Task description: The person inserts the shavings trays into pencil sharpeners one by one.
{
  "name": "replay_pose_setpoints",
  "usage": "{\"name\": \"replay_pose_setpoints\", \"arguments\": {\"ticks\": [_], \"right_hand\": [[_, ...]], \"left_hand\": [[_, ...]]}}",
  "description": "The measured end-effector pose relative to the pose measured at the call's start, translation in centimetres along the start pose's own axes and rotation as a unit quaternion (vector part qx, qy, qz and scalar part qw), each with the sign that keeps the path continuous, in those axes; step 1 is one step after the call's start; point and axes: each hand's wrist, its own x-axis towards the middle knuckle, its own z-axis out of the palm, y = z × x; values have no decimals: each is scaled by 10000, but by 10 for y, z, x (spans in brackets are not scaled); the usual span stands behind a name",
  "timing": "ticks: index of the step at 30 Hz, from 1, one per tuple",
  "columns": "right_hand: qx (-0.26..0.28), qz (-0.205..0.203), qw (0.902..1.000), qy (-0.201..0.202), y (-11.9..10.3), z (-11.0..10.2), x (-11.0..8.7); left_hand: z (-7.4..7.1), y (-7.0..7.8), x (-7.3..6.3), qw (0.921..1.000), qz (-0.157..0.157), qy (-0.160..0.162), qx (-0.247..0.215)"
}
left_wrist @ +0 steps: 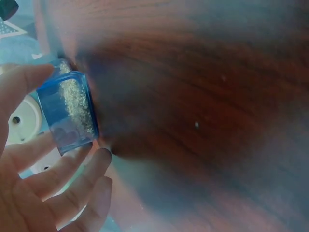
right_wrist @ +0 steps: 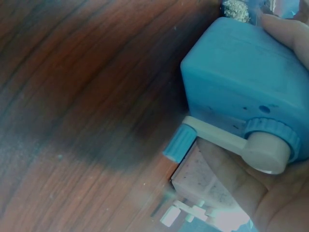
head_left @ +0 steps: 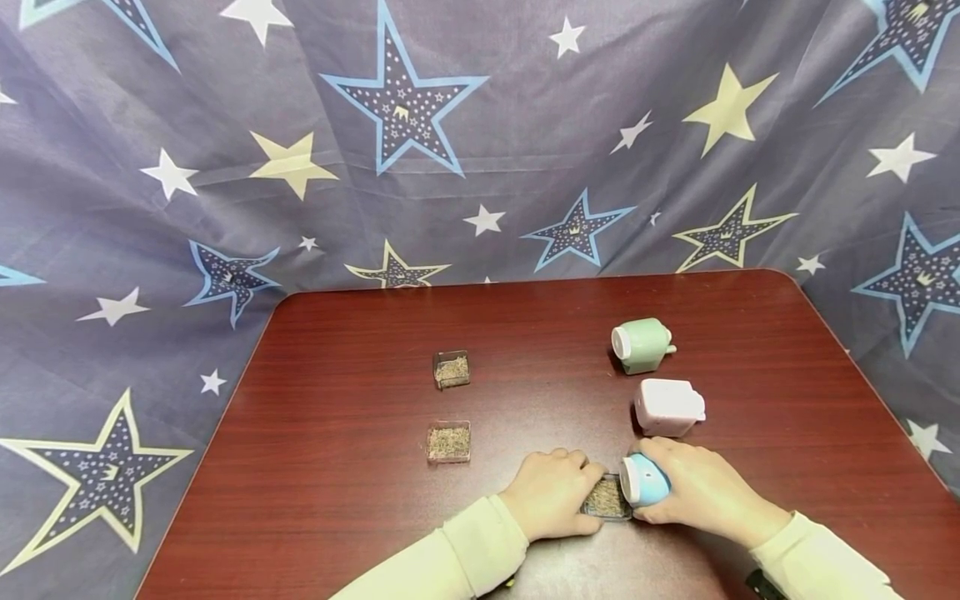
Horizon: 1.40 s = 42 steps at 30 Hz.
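My right hand (head_left: 708,492) grips a blue hand-crank pencil sharpener (head_left: 651,483), its white round front turned to the left. In the right wrist view the crank handle (right_wrist: 219,137) sticks out at its back. Thumb and fingers of my left hand (head_left: 551,496) hold a small clear shavings drawer (left_wrist: 50,113) by its sides. Pale brown shavings (left_wrist: 77,104) lie inside it. The drawer sits on the table directly left of the blue sharpener, right at its front.
A pink sharpener (head_left: 667,406) lies just beyond my right hand, with a green one (head_left: 645,345) farther back. Two more clear drawers of shavings, one farther back (head_left: 440,375) and one nearer (head_left: 429,446), stand left of centre on the reddish-brown table (head_left: 337,400). A star-patterned cloth (head_left: 510,179) hangs behind.
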Motion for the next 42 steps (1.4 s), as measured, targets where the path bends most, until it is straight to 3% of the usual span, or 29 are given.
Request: {"name": "replay_pose_setpoints", "arguments": {"ticks": [42], "right_hand": [[56,98,9999,-68,-1,-1,0]], "left_hand": [[5,6,4,9999,-59,69,-45]]}}
